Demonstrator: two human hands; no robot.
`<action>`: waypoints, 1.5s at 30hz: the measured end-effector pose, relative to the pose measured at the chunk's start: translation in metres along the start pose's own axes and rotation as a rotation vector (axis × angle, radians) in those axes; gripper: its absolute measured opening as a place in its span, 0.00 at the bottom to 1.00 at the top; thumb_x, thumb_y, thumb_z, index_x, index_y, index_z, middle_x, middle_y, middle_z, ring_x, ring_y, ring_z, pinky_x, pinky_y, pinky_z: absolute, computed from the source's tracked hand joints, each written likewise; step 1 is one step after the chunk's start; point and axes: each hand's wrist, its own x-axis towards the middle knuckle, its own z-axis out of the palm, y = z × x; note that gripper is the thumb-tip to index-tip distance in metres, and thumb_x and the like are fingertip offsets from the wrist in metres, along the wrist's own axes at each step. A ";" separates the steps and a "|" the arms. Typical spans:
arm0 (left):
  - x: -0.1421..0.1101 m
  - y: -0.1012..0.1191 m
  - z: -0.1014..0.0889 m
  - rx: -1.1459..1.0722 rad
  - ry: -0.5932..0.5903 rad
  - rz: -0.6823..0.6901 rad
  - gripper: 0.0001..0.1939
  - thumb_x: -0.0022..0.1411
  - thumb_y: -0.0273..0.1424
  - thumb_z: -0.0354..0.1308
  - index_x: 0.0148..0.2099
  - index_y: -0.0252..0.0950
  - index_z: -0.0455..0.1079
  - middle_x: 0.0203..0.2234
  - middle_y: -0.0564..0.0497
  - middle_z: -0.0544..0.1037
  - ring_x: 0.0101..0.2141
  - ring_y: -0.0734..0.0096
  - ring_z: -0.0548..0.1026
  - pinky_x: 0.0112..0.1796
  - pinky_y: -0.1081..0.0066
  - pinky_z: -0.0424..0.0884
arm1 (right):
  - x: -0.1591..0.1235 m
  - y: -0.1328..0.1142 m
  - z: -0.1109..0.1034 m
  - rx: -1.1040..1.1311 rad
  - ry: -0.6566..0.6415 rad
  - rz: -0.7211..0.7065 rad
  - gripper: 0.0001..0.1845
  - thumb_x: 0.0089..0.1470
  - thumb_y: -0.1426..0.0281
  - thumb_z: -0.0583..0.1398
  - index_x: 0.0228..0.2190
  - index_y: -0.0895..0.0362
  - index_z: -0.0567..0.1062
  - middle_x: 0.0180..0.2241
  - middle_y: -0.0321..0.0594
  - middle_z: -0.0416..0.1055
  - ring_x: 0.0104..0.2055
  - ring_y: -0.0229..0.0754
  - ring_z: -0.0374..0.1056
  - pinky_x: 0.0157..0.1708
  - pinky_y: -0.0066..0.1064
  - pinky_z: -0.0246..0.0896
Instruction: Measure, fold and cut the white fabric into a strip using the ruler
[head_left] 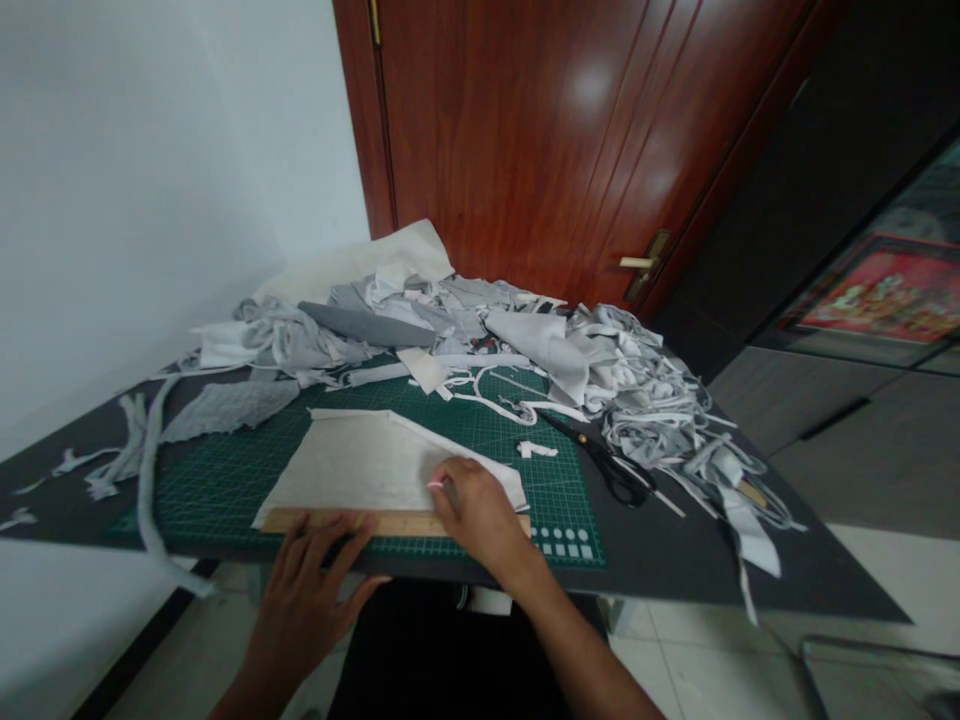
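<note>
A light beige piece of fabric (352,460) with folded edges lies flat on a green cutting mat (217,480). Along its near edge runs a wooden ruler (409,522). My left hand (311,570) is open, its spread fingertips pressing on the ruler's left part, thumb at the table edge. Over the fabric's right part, my right hand (480,505) is closed in a pinch just above the ruler. A small pale pinkish tip shows between its fingers; what it belongs to is mostly hidden.
Black-handled scissors (604,462) lie right of the mat on the dark table (705,560). A small white scrap (537,450) rests nearby. Heaped grey and white fabric scraps (457,310) cover the back and right. A long fabric strip (150,470) hangs over the front edge at left.
</note>
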 end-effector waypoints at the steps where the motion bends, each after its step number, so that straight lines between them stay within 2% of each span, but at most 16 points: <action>1: -0.001 0.000 0.001 0.000 0.001 -0.002 0.25 0.66 0.37 0.64 0.62 0.35 0.67 0.49 0.39 0.76 0.50 0.47 0.75 0.58 0.44 0.68 | -0.012 0.008 -0.009 -0.006 0.028 0.029 0.05 0.65 0.76 0.58 0.39 0.57 0.75 0.39 0.43 0.77 0.43 0.46 0.72 0.48 0.36 0.65; 4: -0.003 0.000 0.004 0.010 0.013 -0.004 0.26 0.65 0.38 0.64 0.62 0.35 0.67 0.49 0.39 0.76 0.51 0.47 0.75 0.59 0.43 0.67 | -0.042 0.027 -0.028 -0.031 0.070 0.051 0.06 0.67 0.75 0.57 0.40 0.55 0.74 0.40 0.43 0.76 0.44 0.48 0.71 0.49 0.39 0.64; 8: -0.004 0.000 0.008 0.050 -0.014 -0.023 0.30 0.67 0.40 0.61 0.67 0.37 0.63 0.52 0.37 0.75 0.52 0.46 0.74 0.59 0.41 0.65 | -0.065 0.039 -0.034 -0.043 0.106 0.043 0.07 0.68 0.75 0.55 0.42 0.54 0.73 0.41 0.41 0.76 0.45 0.47 0.71 0.50 0.39 0.63; 16: -0.001 0.002 0.004 0.074 -0.051 -0.027 0.33 0.67 0.38 0.60 0.71 0.40 0.57 0.54 0.36 0.75 0.50 0.47 0.76 0.59 0.42 0.65 | -0.083 0.042 -0.035 -0.040 0.118 0.033 0.08 0.70 0.74 0.53 0.43 0.53 0.72 0.43 0.43 0.77 0.46 0.49 0.71 0.49 0.41 0.66; 23: -0.005 0.001 0.008 0.084 -0.041 -0.027 0.30 0.68 0.41 0.58 0.68 0.39 0.61 0.53 0.37 0.76 0.52 0.46 0.75 0.60 0.41 0.64 | -0.100 0.052 -0.039 -0.047 0.158 0.065 0.10 0.72 0.72 0.52 0.45 0.53 0.73 0.44 0.44 0.77 0.48 0.49 0.72 0.49 0.43 0.69; 31: -0.002 -0.005 0.004 0.042 -0.037 -0.012 0.33 0.67 0.45 0.59 0.67 0.34 0.62 0.52 0.34 0.74 0.54 0.44 0.73 0.60 0.42 0.64 | -0.106 0.051 -0.044 -0.034 0.199 0.082 0.08 0.70 0.72 0.54 0.45 0.53 0.73 0.44 0.43 0.77 0.49 0.49 0.72 0.52 0.42 0.68; 37: -0.002 -0.010 -0.004 -0.016 -0.073 -0.051 0.25 0.70 0.39 0.52 0.65 0.35 0.63 0.52 0.35 0.73 0.52 0.44 0.72 0.57 0.45 0.67 | -0.106 0.053 -0.050 0.066 0.222 0.122 0.07 0.70 0.70 0.55 0.42 0.53 0.74 0.42 0.42 0.78 0.46 0.47 0.74 0.49 0.38 0.69; 41: -0.003 -0.009 -0.004 -0.025 -0.054 -0.072 0.23 0.70 0.40 0.52 0.61 0.34 0.66 0.50 0.35 0.73 0.51 0.44 0.72 0.56 0.45 0.67 | -0.094 0.070 -0.070 0.073 0.292 0.125 0.06 0.69 0.68 0.56 0.40 0.53 0.74 0.39 0.42 0.76 0.43 0.46 0.74 0.45 0.36 0.70; 45: -0.003 -0.009 -0.001 -0.011 -0.049 -0.064 0.23 0.71 0.42 0.49 0.59 0.34 0.68 0.46 0.37 0.74 0.48 0.46 0.73 0.54 0.48 0.67 | -0.079 0.102 -0.088 -0.145 0.324 0.146 0.08 0.68 0.69 0.54 0.39 0.54 0.74 0.41 0.46 0.74 0.43 0.48 0.73 0.46 0.39 0.70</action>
